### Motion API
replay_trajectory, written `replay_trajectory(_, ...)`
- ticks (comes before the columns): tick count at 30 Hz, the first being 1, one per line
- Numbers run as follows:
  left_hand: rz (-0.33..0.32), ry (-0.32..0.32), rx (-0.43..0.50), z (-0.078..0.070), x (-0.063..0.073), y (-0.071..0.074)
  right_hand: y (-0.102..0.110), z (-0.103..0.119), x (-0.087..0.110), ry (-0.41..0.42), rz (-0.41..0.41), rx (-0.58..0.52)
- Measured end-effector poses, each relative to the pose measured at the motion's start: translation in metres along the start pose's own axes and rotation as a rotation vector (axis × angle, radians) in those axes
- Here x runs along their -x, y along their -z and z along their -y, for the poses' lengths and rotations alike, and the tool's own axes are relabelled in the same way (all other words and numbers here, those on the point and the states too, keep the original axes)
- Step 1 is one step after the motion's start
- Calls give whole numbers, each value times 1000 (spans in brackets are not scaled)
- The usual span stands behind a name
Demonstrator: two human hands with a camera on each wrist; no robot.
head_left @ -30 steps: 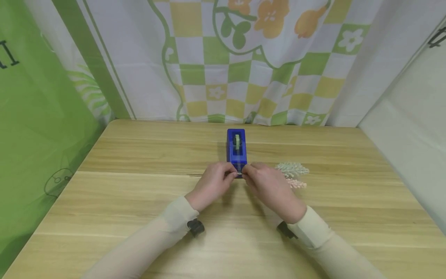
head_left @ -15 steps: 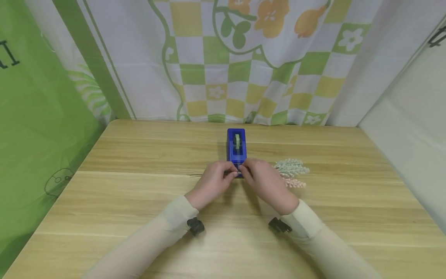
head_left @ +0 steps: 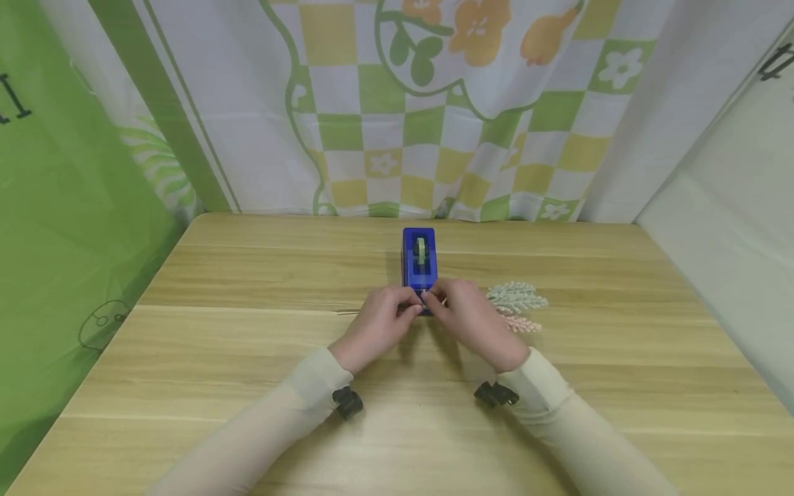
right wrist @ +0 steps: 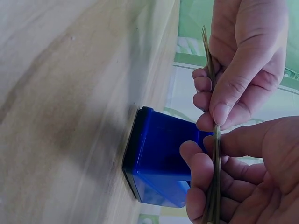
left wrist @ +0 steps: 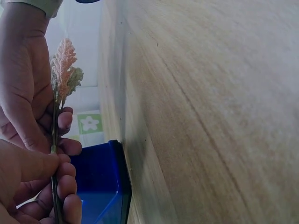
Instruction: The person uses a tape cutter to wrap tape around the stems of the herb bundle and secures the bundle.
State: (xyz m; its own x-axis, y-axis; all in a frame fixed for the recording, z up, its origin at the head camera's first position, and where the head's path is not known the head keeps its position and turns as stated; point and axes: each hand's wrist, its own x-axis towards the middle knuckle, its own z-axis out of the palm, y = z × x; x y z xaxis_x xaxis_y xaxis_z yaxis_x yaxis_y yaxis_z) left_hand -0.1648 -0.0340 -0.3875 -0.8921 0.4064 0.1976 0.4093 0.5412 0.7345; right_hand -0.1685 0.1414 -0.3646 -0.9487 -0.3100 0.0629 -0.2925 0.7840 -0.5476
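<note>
A small bunch of artificial flowers lies crosswise in both hands. Its pale green sprays [head_left: 517, 296] and pink spray [head_left: 522, 324] stick out past the right hand. My left hand [head_left: 381, 327] pinches the thin stems [left wrist: 54, 196] between thumb and curled fingers, and their ends extend leftward. Close beside it, my right hand [head_left: 474, 320] grips the same stems nearer the blooms. A lighter band [right wrist: 217, 133] circles the stems where the hands meet. Just behind the fingertips stands a blue tape dispenser [head_left: 420, 277], its front partly hidden by them.
A roll of tape [head_left: 421, 251] sits inside the dispenser on the wooden table [head_left: 260, 275]. Behind the far edge hangs a patterned curtain [head_left: 384, 124]. Green cloth [head_left: 68, 241] covers the left side, and black straps [head_left: 347, 401] circle the wrists.
My right hand has shifted slightly left and away from me along the stems, its fingers turning at the join. The sprays moved a little with it. My left hand stays nearly still.
</note>
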Motion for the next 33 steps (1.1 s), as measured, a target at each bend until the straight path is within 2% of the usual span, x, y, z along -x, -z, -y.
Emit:
replay_trajectory(6,16,17,7,0,-2,2,1,-1,-1,-8,6,-3)
replay_trajectory(12,36,47,12,-2,-6,7,0,-4,-1,30,1,-7)
replay_trajectory(15,-1,46,9,-3,-10,11,0,-4,0,31,8,-13)
replay_trajectory(19,-85,36,15,-2,-16,15,1,-3,0,20,21,-21)
replay_trajectory(22,-111,40,12,0,-22,16,1,-2,0,21,21,-16)
replay_trajectory(25,-99,48,-4,3,-28,16,1,-2,0,24,19,-7)
replay_trajectory(33,-17,86,-11,7,-38,14,1,-3,-1,24,25,1)
